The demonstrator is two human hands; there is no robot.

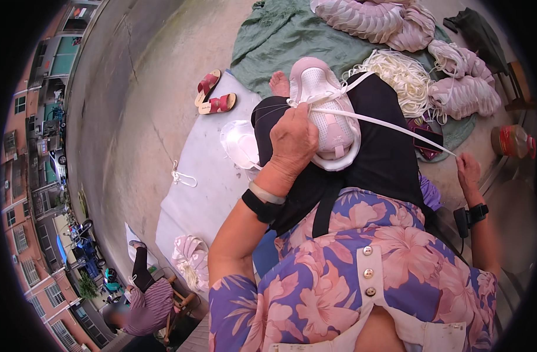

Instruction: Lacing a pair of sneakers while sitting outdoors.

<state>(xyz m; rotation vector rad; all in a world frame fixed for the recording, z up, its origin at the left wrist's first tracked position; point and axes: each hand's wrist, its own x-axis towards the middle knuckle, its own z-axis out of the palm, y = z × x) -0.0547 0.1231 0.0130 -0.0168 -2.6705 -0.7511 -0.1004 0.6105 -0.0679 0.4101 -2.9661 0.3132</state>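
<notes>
Meanwhile, left hand [293,139] fingers clamped on pink shoe upper [325,111], right hand [468,173] fingers pinched on taut white lace [391,124].

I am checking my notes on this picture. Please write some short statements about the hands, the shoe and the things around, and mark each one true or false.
1. The left hand rests on a pink and white shoe on the lap. True.
2. The right hand pulls a white lace out to the side. True.
3. The lace hangs slack in a loop. False: it runs taut from the shoe to the right hand.
4. A pair of red sandals lies on the ground. True.
5. The shoe stands on the green cloth. False: it lies on the lap, over black trousers.
</notes>
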